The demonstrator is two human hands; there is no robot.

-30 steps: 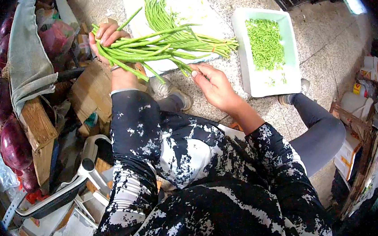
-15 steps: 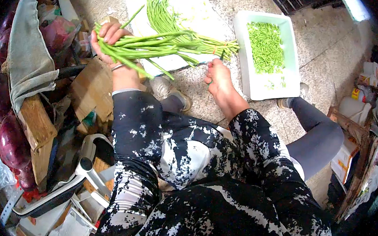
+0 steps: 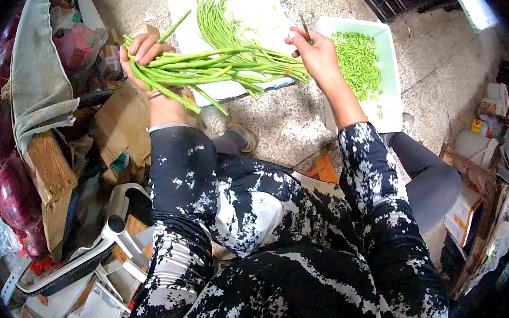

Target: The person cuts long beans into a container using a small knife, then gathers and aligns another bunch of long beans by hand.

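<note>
My left hand (image 3: pixel 145 55) is closed around one end of a bunch of long green beans (image 3: pixel 208 67), held over a white sheet (image 3: pixel 184 28). A red band (image 3: pixel 288 70) circles the bunch near its right end. Just above that end, my right hand (image 3: pixel 318 57) pinches a thin dark tool (image 3: pixel 305 24) that looks like a small knife; its lower part is hidden in the fingers. Something small and white shows at a fingertip. More long beans (image 3: pixel 212 16) lie on the sheet. Beside my right hand stands a pale box (image 3: pixel 394 80) with short-cut bean pieces (image 3: pixel 357 62) in it.
On the left are purple onions (image 3: pixel 19 190), a grey cloth (image 3: pixel 41 74), a wooden post (image 3: pixel 51 165), cardboard (image 3: pixel 121 120) and a white-framed object (image 3: pixel 118 226). Boxes and packages (image 3: pixel 476 148) line the right side. A dark crate (image 3: pixel 389 1) sits at the top.
My right hand has moved up with the thin tool, from below the bunch's right end to above it, near the box. The left hand and beans have shifted slightly left.
</note>
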